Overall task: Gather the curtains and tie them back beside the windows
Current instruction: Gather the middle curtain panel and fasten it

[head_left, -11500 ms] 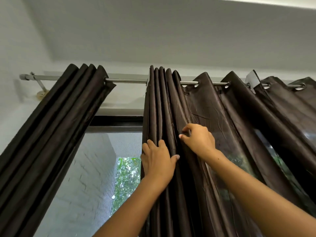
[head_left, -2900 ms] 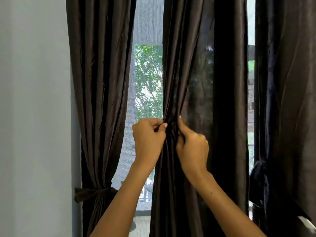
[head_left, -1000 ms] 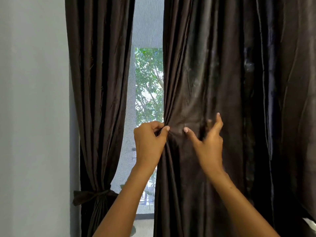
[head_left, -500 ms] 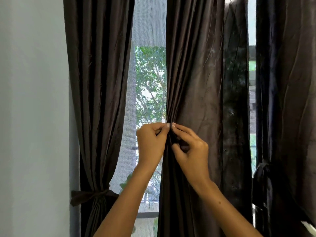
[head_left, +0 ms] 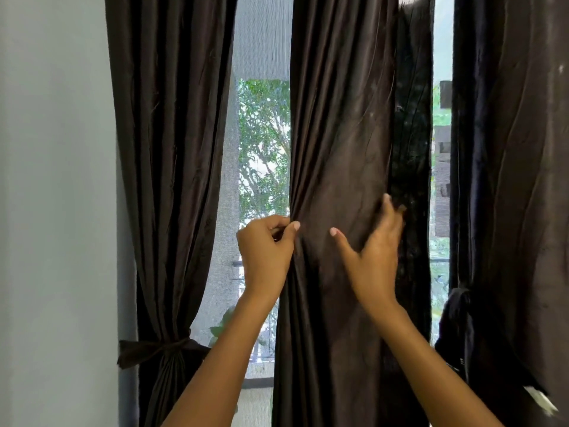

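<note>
A dark brown middle curtain (head_left: 341, 124) hangs in front of me. My left hand (head_left: 266, 252) pinches a bunch of gathered pleats at its left edge. My right hand (head_left: 374, 257) is spread against the cloth further right, thumb out and fingers reaching to the panel's right edge. The left curtain (head_left: 166, 149) hangs gathered, bound low down by a matching tie-back (head_left: 157, 349). A third dark curtain (head_left: 517, 180) fills the right side.
A pale wall (head_left: 55, 195) stands at the left. Window glass (head_left: 261, 155) with green trees shows between the left and middle curtains, and a narrow strip shows to the right of the middle one. A dark bundle (head_left: 455, 322) hangs at the right curtain's edge.
My right hand has left the pinched pleats beside my left hand and moved right across the cloth with fingers spread. My left hand keeps its pinch in the same place.
</note>
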Available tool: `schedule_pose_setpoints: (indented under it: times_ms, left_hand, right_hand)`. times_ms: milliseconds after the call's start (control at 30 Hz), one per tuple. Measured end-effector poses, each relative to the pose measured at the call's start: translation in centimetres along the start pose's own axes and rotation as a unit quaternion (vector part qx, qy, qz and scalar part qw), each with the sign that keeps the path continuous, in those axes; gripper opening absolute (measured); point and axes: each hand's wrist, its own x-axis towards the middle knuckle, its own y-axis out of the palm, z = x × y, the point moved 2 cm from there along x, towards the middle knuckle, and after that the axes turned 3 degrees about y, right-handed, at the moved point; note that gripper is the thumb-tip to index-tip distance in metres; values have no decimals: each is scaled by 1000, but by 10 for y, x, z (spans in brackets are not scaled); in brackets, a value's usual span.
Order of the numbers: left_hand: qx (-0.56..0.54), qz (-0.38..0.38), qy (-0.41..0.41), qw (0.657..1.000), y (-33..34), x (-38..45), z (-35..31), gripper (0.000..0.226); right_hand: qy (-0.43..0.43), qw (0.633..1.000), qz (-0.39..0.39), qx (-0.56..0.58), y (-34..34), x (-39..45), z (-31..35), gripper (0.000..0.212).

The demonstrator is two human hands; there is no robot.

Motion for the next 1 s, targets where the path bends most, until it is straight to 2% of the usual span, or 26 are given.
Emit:
schedule_pose_setpoints:
  times_ms: [33, 67, 167, 200, 267, 367, 500, 600, 667, 733, 833, 867, 933, 1000]
  left_hand:
    - [1, 0, 5, 1000, 0, 0, 0, 6]
    - [3, 0, 8, 1000, 0, 0, -1, 6]
    - [10, -1, 14, 1000, 4, -2, -4, 10]
    - [13, 0, 19, 1000, 5, -3, -6, 11]
    - [17, 1, 35, 999, 8, -7, -12, 11]
    - [12, 6, 42, 999, 10, -9, -16, 10]
    - [-30, 34, 25, 999, 10, -11, -18, 31]
    - [-32, 33, 29, 999, 11, -8, -19, 20]
    - [-7, 20, 31, 999, 11, -3, -15, 14]
    - [9, 18, 27, 999, 12, 0, -10, 13]
    - [-11, 19, 30, 999, 13, -2, -6, 14]
    - [-17, 19, 32, 999, 14, -4, -5, 14]
    - [-29, 24, 31, 999, 15, -5, -4, 13]
    - [-31, 26, 32, 999, 17, -4, -3, 13]
  right_hand:
    - [50, 998, 19, 27, -2, 4, -1, 90]
    - [71, 996, 37, 25, -3, 5, -1, 85]
    - [-32, 993, 27, -109, 0, -5, 9, 30]
    - [-66, 988, 22, -139, 2, -10, 15, 29]
    - [-103, 976, 53, -184, 6, -20, 24, 47]
    - [-112, 959, 117, -232, 10, -27, 32, 65]
    - [-152, 952, 143, -225, 11, -29, 34, 66]
    - [-178, 947, 189, -190, 13, -27, 27, 64]
    - [-206, 947, 192, -155, 14, -20, 16, 54]
    - [-169, 972, 137, -91, 12, -12, 7, 47]
    - [-65, 997, 25, -22, 5, 4, -5, 50]
    - [-46, 999, 18, -18, 3, 9, -4, 60]
    - [12, 998, 59, 31, 5, 19, -8, 87]
    - [72, 987, 72, 122, 8, 23, -5, 94]
